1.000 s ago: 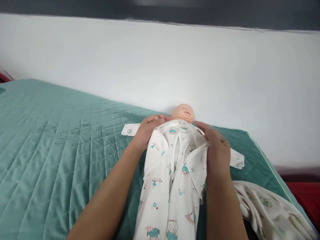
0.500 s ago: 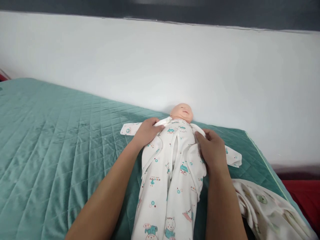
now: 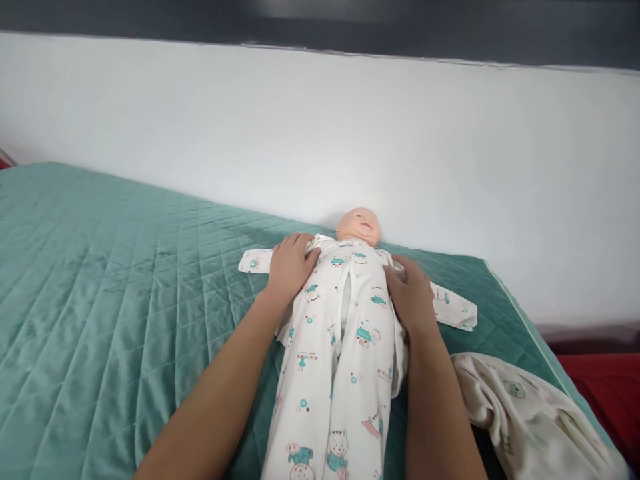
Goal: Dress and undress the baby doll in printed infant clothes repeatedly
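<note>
A baby doll [image 3: 359, 227] lies on its back, head by the wall, both arms spread out sideways. It wears a white printed top, whose left sleeve [image 3: 256, 261] and right sleeve [image 3: 454, 307] show beyond my hands. Over its front lie white printed baby trousers [image 3: 345, 347], reaching up to the chest with a slit down the middle. My left hand [image 3: 293, 265] rests on the doll's side near the shoulder, fingers laid over the cloth and thumb apart. My right hand [image 3: 411, 290] lies against the opposite side, thumb and forefinger apart with cloth between them. Its other fingertips are partly hidden.
A green quilted bedspread [image 3: 150, 320] lies beneath the doll. A crumpled cream printed cloth [image 3: 530, 413] sits at the lower right. Behind the bed is a white wall [image 3: 300, 133], and something red [image 3: 595, 387] is beyond the right edge.
The top's side flaps, which lay over the trousers' sides, are now turned outward and back beside the body. Both hands have loosened from the flap edges and lie against the doll's sides.
</note>
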`<state>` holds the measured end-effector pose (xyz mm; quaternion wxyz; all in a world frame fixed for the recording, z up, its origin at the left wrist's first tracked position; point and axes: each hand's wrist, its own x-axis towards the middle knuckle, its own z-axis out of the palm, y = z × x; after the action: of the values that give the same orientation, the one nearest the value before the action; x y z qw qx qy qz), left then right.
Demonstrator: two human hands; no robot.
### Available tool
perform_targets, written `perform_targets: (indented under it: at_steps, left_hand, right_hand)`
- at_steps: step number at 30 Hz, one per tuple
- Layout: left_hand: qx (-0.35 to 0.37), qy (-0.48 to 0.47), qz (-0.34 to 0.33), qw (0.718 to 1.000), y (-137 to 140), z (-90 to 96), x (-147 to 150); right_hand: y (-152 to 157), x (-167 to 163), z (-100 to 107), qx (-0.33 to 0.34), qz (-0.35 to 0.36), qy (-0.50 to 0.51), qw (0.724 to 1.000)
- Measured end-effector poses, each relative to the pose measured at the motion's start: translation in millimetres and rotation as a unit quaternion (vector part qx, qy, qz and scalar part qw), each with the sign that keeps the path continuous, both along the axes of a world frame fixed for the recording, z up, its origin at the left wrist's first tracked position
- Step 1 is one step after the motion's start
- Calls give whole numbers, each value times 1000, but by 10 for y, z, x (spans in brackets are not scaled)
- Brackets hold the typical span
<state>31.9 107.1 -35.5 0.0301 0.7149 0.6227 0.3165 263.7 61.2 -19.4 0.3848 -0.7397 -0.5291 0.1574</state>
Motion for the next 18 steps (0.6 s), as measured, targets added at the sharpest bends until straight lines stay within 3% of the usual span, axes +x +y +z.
perform_targets:
  at_steps: [11, 14, 18]
  left_hand:
    - [-5, 51, 84, 995, 88, -78, 21]
    - [-11, 81, 76, 994, 127, -60, -37]
    - [-37, 99, 84, 991, 181, -27, -225]
  right_hand:
    - [36, 53, -70, 25, 10, -49, 998]
    - [34, 145, -115, 45, -34, -41, 998]
    - [17, 257, -158, 98, -146, 25, 984]
